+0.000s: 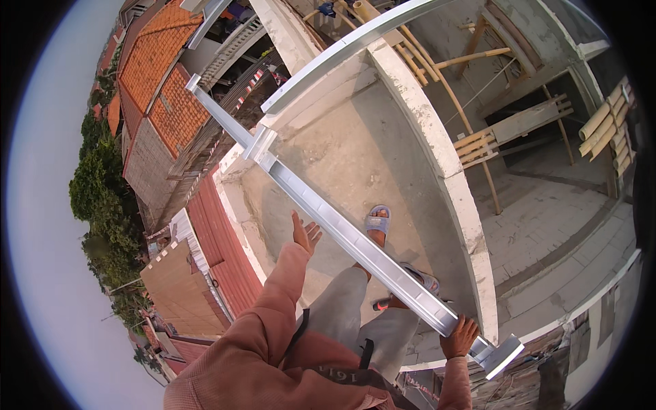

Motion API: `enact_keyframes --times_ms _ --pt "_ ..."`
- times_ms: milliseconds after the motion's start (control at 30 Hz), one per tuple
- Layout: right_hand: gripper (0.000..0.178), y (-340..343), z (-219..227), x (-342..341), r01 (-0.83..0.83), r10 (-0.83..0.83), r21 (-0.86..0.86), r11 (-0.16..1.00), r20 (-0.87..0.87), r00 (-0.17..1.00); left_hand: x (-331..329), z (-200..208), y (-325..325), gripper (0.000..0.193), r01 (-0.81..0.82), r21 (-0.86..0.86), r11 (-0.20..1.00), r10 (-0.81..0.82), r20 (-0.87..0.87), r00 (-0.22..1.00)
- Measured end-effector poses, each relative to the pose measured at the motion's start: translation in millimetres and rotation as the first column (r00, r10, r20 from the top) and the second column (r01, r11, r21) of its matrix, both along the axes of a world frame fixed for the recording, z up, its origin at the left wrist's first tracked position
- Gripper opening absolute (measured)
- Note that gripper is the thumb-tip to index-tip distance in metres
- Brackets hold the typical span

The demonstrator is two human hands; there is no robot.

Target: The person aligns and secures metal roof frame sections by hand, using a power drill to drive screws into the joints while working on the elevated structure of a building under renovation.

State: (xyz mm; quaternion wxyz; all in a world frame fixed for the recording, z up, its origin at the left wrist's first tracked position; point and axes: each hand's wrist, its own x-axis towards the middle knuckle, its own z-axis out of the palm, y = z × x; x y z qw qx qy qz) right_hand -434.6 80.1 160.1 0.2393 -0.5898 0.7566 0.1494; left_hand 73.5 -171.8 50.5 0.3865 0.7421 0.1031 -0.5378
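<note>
A long silvery metal channel point(362, 249) runs slantwise in front of me, from the far left down to the near right. Its open trough faces up, and a short metal crosspiece point(260, 143) sits across it toward the far end. Another short metal piece point(504, 357) is at the near right end. My right hand point(459, 336) grips the channel close to that end, its fingers over the edge. Beside the channel's left edge, my left hand point(305, 234) is open with the fingers spread, holding nothing; whether it touches the metal is unclear.
Low concrete walls point(437, 147) border the concrete floor point(335, 150) under my sandalled feet. Another metal beam point(342, 58) crosses beyond. Bamboo poles point(451, 89) and a plank platform point(516, 123) stand right. Past the left wall are a red metal roof point(222, 242) and tiled roofs point(160, 48) below.
</note>
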Motion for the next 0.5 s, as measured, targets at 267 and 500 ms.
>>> enact_keyframes --times_ms 267,500 --pt "0.073 -22.4 84.6 16.9 -0.061 0.060 -0.030 0.998 -0.044 0.997 -17.7 -30.6 -27.3 0.121 -0.287 -0.317 0.904 0.168 -0.354 0.920" --pt "0.079 -76.2 118.0 15.7 -0.135 0.129 -0.095 0.986 -0.065 0.990 -22.1 -1.8 -66.5 0.084 -0.451 -0.277 0.849 0.275 -0.498 0.822"
